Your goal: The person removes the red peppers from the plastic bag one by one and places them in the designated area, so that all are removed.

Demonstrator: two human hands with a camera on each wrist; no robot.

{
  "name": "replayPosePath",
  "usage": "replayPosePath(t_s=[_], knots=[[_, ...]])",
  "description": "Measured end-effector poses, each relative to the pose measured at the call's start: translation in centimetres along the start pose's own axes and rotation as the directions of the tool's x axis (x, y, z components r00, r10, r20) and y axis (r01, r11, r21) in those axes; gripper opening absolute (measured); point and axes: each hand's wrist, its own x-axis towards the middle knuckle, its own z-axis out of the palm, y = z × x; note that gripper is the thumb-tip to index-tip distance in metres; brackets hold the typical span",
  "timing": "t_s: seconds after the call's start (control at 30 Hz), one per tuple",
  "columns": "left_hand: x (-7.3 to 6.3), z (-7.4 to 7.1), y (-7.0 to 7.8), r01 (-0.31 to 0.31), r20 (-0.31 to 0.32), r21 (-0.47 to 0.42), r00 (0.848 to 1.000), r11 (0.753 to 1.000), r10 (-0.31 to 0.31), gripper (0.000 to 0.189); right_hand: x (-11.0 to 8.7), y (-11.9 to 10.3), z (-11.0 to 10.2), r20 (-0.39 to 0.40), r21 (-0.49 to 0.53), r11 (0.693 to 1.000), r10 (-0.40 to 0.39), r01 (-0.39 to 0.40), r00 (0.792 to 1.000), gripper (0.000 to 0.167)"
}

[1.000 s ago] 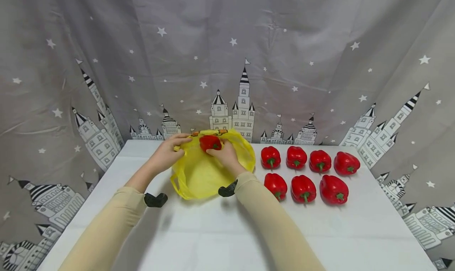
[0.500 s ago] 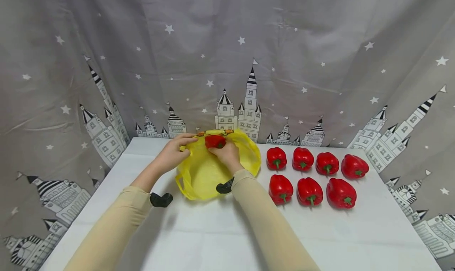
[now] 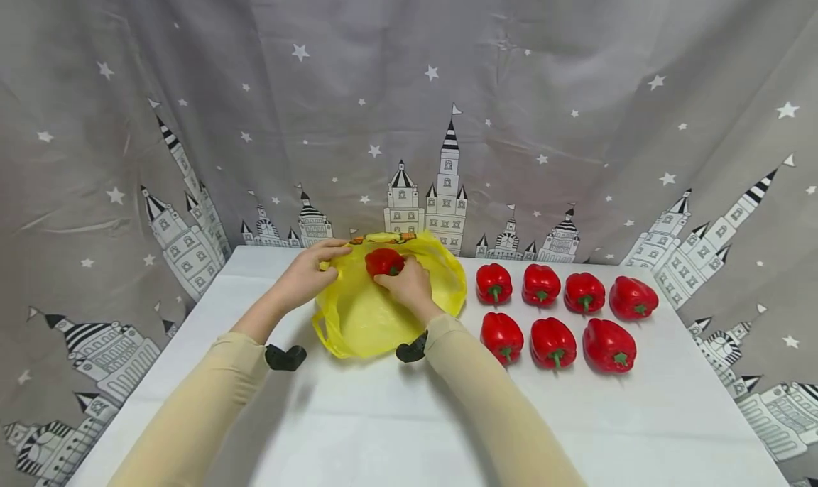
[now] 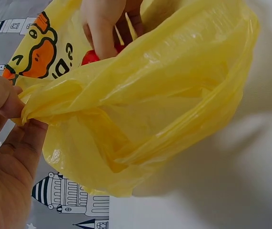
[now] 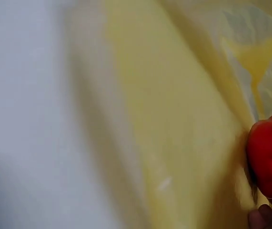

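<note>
A yellow plastic bag point(image 3: 367, 324) lies with its mouth spread, a cartoon print on its far side. My left hand point(image 3: 305, 277) pinches the bag's left rim between thumb and fingers; the left wrist view shows the gathered plastic point(image 4: 35, 107) there. Within the bag's mouth, my right hand point(image 3: 411, 288) grips a red bell pepper point(image 3: 382, 261), its green stem toward the hand. The right wrist view has that pepper point(image 5: 264, 155) at its right edge, with fingertips on it. In the left wrist view the bag hides most of the pepper point(image 4: 90, 57).
To the right of the bag, several red bell peppers point(image 3: 552, 343) stand in two rows on the white table point(image 3: 396, 430). A grey curtain point(image 3: 345, 61) printed with castles and stars hangs behind the table and along its sides.
The head view has shifted slightly. The pepper in my right hand has tipped a little and moved slightly within the bag's mouth. My left hand keeps its hold on the rim.
</note>
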Motion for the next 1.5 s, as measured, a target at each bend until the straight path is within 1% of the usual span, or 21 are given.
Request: replayPosePath(t_s=[0.13,0.23,0.43,0.57,0.67,0.77,0.83,0.87,0.93,1.0,1.07,1.13,1.2,1.3,1.4,1.5], knots=[[0.1,0.1,0.0,-0.01,0.0,0.002,1.0,1.0,0.01,0.05,-1.2,0.4,-0.4,0.019,-0.008,1.0,0.001,-0.001,1.0,0.078],[0.1,0.2,-0.1,-0.014,0.004,0.013,1.0,1.0,0.013,0.05,-1.9,0.8,-0.8,0.036,-0.019,1.0,-0.015,0.015,0.999,0.083],[-0.1,0.3,-0.3,0.015,0.015,0.025,1.0,1.0,-0.015,0.051,-3.4,1.2,-1.6,0.084,-0.069,0.997,-0.03,0.036,0.996,0.09],[-0.1,0.3,-0.3,0.014,0.013,0.036,1.0,0.999,-0.015,0.051,-4.1,1.4,-1.9,0.106,-0.082,0.996,-0.036,0.044,0.994,0.095],[-0.2,0.3,-0.3,0.018,0.016,0.036,1.0,0.999,-0.018,0.051,-4.2,1.5,-2.3,0.135,-0.052,0.997,-0.046,0.053,0.99,0.099],[-0.3,0.3,-0.2,0.02,0.019,0.028,1.0,0.999,-0.02,0.051,-3.9,1.6,-3.0,0.163,0.042,0.997,-0.078,0.072,0.984,0.092],[-0.3,0.3,-0.1,0.016,0.018,0.024,1.0,1.0,-0.016,0.051,-3.5,1.7,-3.5,0.181,0.133,0.986,-0.118,0.095,0.976,0.083],[-0.3,0.3,-0.1,0.012,0.018,0.022,1.0,1.0,-0.013,0.051,-3.3,1.7,-3.9,0.193,0.186,0.977,-0.143,0.107,0.971,0.078],[-0.3,0.2,0.0,0.006,0.016,0.019,1.0,1.0,-0.007,0.051,-2.9,1.9,-4.4,0.226,0.252,0.958,-0.198,0.139,0.954,0.075],[-0.3,0.3,0.1,0.004,0.015,0.016,1.0,1.0,-0.004,0.051,-2.5,2.1,-4.9,0.273,0.292,0.943,-0.245,0.162,0.93,0.074],[-0.2,0.3,0.1,0.003,0.019,0.016,1.0,1.0,-0.003,0.051,-2.3,2.2,-5.3,0.323,0.302,0.938,-0.269,0.171,0.907,0.073],[-0.2,0.4,0.2,0.002,0.025,0.015,1.0,1.0,-0.002,0.051,-2.2,2.3,-5.7,0.366,0.295,0.941,-0.272,0.166,0.89,0.071],[-0.2,0.5,0.1,0.001,0.029,0.015,1.0,1.0,-0.001,0.051,-2.3,2.5,-5.8,0.397,0.292,0.945,-0.259,0.146,0.881,0.07],[-0.2,0.4,0.0,0.003,0.027,0.015,1.0,1.0,-0.003,0.051,-2.3,2.6,-5.8,0.415,0.298,0.945,-0.252,0.131,0.874,0.067],[-0.2,0.3,0.0,0.003,0.024,0.016,1.0,1.0,-0.003,0.051,-2.4,2.7,-5.7,0.415,0.308,0.94,-0.27,0.145,0.869,0.063],[-0.2,0.3,0.1,0.003,0.026,0.017,1.0,1.0,-0.003,0.051,-2.6,2.9,-5.7,0.407,0.296,0.939,-0.291,0.176,0.866,0.058]])
